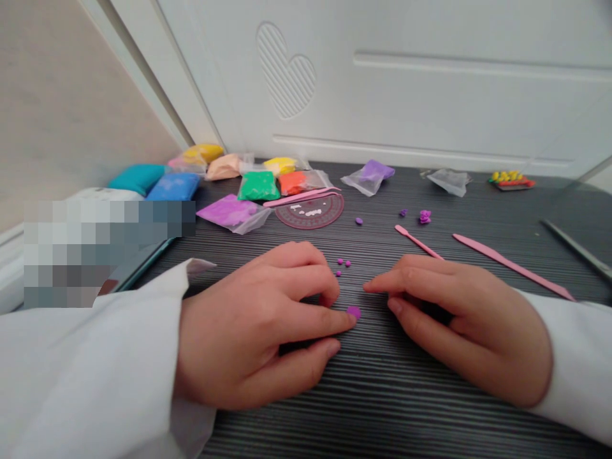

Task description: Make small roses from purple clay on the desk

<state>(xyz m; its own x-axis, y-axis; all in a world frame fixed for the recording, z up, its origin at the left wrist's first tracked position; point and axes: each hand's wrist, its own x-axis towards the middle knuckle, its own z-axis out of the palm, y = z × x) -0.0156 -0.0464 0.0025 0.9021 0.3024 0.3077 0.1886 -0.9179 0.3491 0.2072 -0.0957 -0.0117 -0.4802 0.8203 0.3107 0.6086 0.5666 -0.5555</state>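
Note:
My left hand (258, 325) rests over the dark ribbed table, index finger stretched out and its tip pressed on a small flat purple clay disc (354, 312). Its thumb is apart from the index finger and the other fingers are bent. Just beyond the disc lie three tiny purple clay balls (340, 262). To the right, my right hand (468, 325) hovers at or on the table, its index finger extended toward the balls, thumb below it, with nothing seen between them. A pink modelling tool (418, 241) lies partly behind this hand.
Bagged clay packs, such as the green one (259, 186) and the purple one (229, 211), line the back left. A protractor (310, 213) holds white bits beside pink tweezers (301, 197). Purple clay flowers (425, 217), a long pink knife (511, 264) and a grey tool (576, 248) lie right.

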